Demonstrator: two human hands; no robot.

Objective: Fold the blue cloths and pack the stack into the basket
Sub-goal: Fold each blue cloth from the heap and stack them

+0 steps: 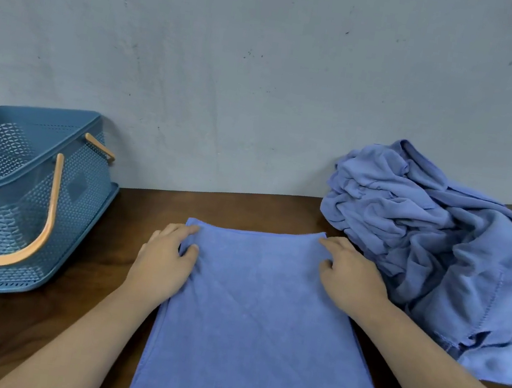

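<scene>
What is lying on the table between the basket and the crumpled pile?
In the head view, the flat cloth, with the left hand and right hand holding its far corners.

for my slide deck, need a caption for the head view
Left hand and right hand grip the cloth at its far corners; basket left, pile right.

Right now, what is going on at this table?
A person is folding a blue cloth laid flat on the wooden table. The left hand and the right hand each pinch one far corner of it. More blue cloths lie in a crumpled pile at the right. The blue basket stands at the left, and no cloth shows inside it.
</scene>
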